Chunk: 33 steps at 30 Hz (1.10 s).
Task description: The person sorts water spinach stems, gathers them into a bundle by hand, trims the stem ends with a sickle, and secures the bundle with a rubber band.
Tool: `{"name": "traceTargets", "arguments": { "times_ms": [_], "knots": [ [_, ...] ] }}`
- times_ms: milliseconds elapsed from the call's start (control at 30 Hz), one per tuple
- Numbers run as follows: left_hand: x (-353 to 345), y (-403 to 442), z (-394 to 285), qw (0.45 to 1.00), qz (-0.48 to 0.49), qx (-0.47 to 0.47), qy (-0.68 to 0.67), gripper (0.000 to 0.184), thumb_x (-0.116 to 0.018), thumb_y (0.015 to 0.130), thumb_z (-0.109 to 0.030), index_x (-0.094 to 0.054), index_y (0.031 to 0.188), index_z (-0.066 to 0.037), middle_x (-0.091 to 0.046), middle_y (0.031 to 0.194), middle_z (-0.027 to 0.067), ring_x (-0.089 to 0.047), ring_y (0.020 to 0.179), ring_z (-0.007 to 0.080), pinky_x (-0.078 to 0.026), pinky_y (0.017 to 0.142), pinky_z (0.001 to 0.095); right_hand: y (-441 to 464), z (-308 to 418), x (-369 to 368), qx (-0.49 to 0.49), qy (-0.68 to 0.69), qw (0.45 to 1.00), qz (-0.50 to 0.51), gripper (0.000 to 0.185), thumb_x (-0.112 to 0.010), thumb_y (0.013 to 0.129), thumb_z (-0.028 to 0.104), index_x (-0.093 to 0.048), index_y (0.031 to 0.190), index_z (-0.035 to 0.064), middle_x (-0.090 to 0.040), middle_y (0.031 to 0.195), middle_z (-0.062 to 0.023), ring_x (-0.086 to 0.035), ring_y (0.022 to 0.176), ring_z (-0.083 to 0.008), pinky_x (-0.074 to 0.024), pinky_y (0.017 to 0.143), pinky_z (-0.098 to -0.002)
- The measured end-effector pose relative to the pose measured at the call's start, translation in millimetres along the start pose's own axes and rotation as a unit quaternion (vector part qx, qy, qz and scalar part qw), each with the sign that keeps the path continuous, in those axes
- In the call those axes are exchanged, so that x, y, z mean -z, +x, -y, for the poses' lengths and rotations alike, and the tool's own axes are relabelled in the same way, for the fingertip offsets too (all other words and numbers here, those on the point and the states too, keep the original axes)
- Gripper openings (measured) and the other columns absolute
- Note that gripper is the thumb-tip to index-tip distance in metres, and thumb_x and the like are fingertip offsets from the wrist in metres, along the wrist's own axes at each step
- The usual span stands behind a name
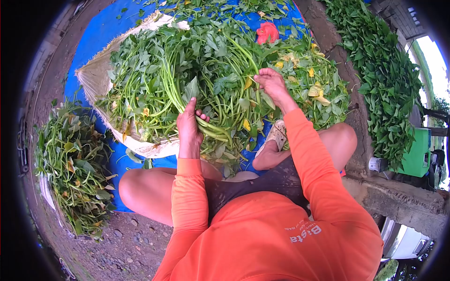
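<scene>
A bundle of long green leafy stems (174,89) is in my left hand (191,124), its fingers wrapped round the stems and the cut ends pointing lower right. My right hand (272,84) pinches a single green stem (246,52) at the right side of the pile, thumb and fingers closed together. Under and behind both hands spreads a large heap of leafy greens (136,61), partly on an opened woven sack (96,77). Yellow leaves (246,124) show among the stems.
A blue tarp (93,42) lies under the heap, with a red plastic piece (267,33) near its top. Another sack of greens (75,164) stands at left. More leaves (382,79) are piled along the right, near a green container (417,152) and a concrete ledge (398,199).
</scene>
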<state>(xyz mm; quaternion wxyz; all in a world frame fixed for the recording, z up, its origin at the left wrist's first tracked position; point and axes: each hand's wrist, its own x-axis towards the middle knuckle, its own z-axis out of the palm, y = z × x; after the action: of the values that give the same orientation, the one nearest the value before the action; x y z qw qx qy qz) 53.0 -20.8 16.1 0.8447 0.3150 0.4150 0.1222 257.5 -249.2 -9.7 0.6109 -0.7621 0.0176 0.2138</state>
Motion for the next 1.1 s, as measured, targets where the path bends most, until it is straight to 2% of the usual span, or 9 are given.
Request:
{"name": "traceTargets", "arguments": {
  "times_ms": [200,333,433,500,600,700,800,900,1100],
  "knots": [
    [11.6,22.2,11.8,0.996,0.036,0.063,-0.042,0.032,-0.078,0.101,-0.036,-0.059,0.097,-0.011,-0.057,0.072,0.0009,-0.060,0.061,0.0164,-0.057,0.058,0.0364,-46.1,78.6,27.7,0.044,-0.037,0.998,0.041,0.028,-0.081,0.098,0.022,-0.077,0.122,0.0072,-0.076,0.100,0.0023,-0.064,0.083,-0.0060,-0.0500,0.077,-0.0239],
    [18.6,33.9,32.1,0.992,0.052,0.107,-0.033,0.041,-0.080,0.097,-0.048,-0.059,0.101,-0.013,-0.059,0.078,0.0014,-0.058,0.063,0.0185,-0.057,0.059,0.0365,-66.6,78.0,16.6,0.183,-0.024,0.982,0.031,0.031,-0.081,0.098,0.014,-0.075,0.125,0.0004,-0.076,0.100,-0.0024,-0.066,0.088,-0.0084,-0.0543,0.082,-0.0251],
    [21.0,34.3,45.3,0.993,0.040,0.107,-0.040,0.051,-0.080,0.094,-0.055,-0.056,0.104,-0.012,-0.057,0.077,0.0031,-0.057,0.063,0.0199,-0.054,0.059,0.0366,-77.7,58.4,-18.0,0.274,-0.050,0.960,0.005,0.031,-0.081,0.097,0.016,-0.076,0.121,-0.0038,-0.073,0.098,-0.0048,-0.065,0.082,-0.0101,-0.0540,0.075,-0.0257],
    [25.7,48.6,62.9,0.987,0.073,0.125,-0.069,0.052,-0.078,0.093,-0.061,-0.056,0.106,-0.015,-0.059,0.079,0.0024,-0.056,0.066,0.0203,-0.053,0.061,0.0354,-93.9,38.0,-53.5,0.264,-0.092,0.960,0.027,0.027,-0.080,0.098,0.011,-0.077,0.122,-0.0008,-0.078,0.102,-0.0047,-0.068,0.087,-0.0101,-0.0564,0.080,-0.0260],
    [28.0,51.8,83.2,0.980,0.112,0.108,-0.126,0.072,-0.078,0.086,-0.069,-0.057,0.111,-0.005,-0.064,0.084,0.0069,-0.064,0.072,0.0220,-0.059,0.066,0.0374,-118.7,-8.9,-102.3,0.202,-0.212,0.951,0.098,0.029,-0.078,0.097,0.016,-0.078,0.118,-0.0027,-0.080,0.108,-0.0155,-0.075,0.092,-0.0218,-0.0591,0.085,-0.0352],
    [23.5,35.1,83.5,0.994,0.096,0.015,-0.057,0.062,-0.085,0.093,-0.044,-0.064,0.118,0.010,-0.072,0.101,0.0164,-0.072,0.091,0.0273,-0.062,0.075,0.0400,-124.7,-28.1,-118.4,0.265,-0.267,0.918,0.126,0.030,-0.074,0.097,0.016,-0.077,0.120,-0.0034,-0.077,0.109,-0.0236,-0.076,0.099,-0.0355,-0.0586,0.090,-0.0426],
    [25.9,29.6,63.4,0.999,0.024,-0.003,-0.022,0.029,-0.080,0.093,-0.020,-0.068,0.103,0.005,-0.070,0.092,0.0140,-0.070,0.073,0.0255,-0.061,0.065,0.0380,-142.3,-18.8,-103.5,0.334,-0.290,0.883,0.160,0.033,-0.072,0.098,0.016,-0.072,0.125,-0.0027,-0.074,0.108,-0.0239,-0.072,0.101,-0.0429,-0.0577,0.090,-0.0455],
    [29.0,29.7,44.9,0.998,0.030,-0.031,-0.054,0.024,-0.078,0.095,-0.019,-0.064,0.094,0.001,-0.062,0.077,0.0079,-0.066,0.061,0.0210,-0.059,0.054,0.0374,-159.0,5.9,-64.1,0.277,-0.395,0.852,0.205,0.027,-0.071,0.096,0.017,-0.072,0.116,-0.0009,-0.073,0.096,-0.0239,-0.071,0.096,-0.0433,-0.0558,0.086,-0.0495],
    [14.9,10.9,28.7,0.990,0.093,-0.043,-0.099,0.023,-0.077,0.096,-0.017,-0.058,0.102,-0.007,-0.057,0.074,0.0039,-0.058,0.059,0.0156,-0.055,0.058,0.0350,-163.8,30.5,1.6,0.287,-0.468,0.807,0.218,0.014,-0.066,0.095,0.014,-0.070,0.099,0.0006,-0.071,0.098,-0.0225,-0.068,0.094,-0.0461,-0.0546,0.084,-0.0544]
  ]
}}
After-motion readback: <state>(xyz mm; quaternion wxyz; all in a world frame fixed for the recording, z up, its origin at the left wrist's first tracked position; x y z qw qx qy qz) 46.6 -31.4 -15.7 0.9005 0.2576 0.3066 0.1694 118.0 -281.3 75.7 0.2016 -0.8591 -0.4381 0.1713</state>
